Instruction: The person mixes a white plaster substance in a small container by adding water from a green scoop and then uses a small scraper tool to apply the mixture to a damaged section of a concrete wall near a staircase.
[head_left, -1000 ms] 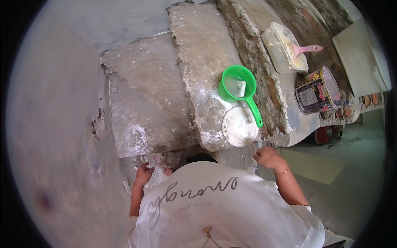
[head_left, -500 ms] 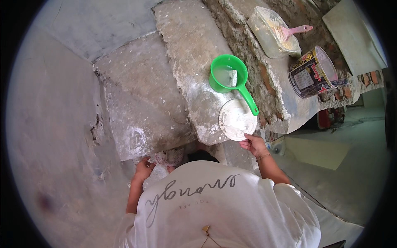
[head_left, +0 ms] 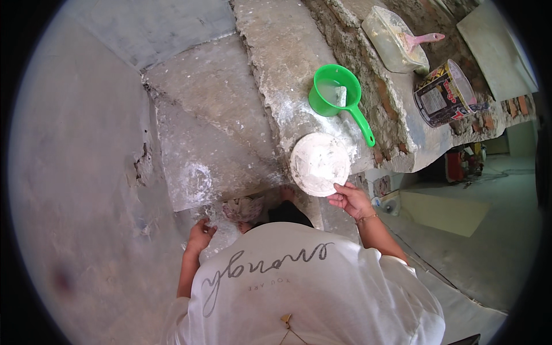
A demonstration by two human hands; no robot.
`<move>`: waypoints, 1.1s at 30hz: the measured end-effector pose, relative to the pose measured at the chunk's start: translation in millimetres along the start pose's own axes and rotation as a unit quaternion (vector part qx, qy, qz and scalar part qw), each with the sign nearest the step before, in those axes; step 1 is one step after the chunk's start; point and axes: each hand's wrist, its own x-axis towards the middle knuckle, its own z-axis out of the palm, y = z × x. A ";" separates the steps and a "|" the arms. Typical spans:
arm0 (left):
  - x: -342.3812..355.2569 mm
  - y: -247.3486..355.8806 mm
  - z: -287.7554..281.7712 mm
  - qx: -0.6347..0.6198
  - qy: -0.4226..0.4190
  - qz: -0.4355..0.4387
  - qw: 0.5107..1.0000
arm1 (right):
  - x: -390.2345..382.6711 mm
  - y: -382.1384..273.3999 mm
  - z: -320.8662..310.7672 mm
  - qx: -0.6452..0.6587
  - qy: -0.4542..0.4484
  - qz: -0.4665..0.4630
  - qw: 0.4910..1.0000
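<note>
My right hand (head_left: 352, 201) pinches the near rim of a round white lid-like disc (head_left: 319, 164), its top smeared with white paste. Just beyond it, a green dipper (head_left: 362, 123) stands on the concrete step, with cloudy liquid and a small pale block inside; its handle points toward me, to the right of the disc. Low on the left, my left hand (head_left: 201, 234) hangs by the near edge of the lower step (head_left: 201, 126), thumb apart from loosely curled fingers and nothing visible in it.
A clear plastic tub (head_left: 382, 43) with a pink-handled brush (head_left: 424, 39) sits at the upper right. Beside it leans a dark printed bucket (head_left: 440, 98). Rough broken step edges show brick. A crumpled cloth (head_left: 242, 208) and my feet are below; a wall rises on the left.
The disc has come left, away from under the dipper's handle, still in my right hand. The steps and containers appear shifted up and right as the view moved. My left hand stays nearly in place.
</note>
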 end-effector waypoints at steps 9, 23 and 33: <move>5.5 -26.2 10.6 0.061 0.009 0.033 0.998 | 30.7 -0.6 1.8 -0.212 0.082 -0.040 0.973; 20.2 17.8 22.1 0.032 0.005 0.032 0.999 | -96.5 -113.6 16.9 -0.627 0.200 -0.198 0.727; 46.9 42.7 39.8 0.077 -0.010 0.050 0.996 | -97.4 -147.3 -16.5 -0.683 0.491 -0.283 0.462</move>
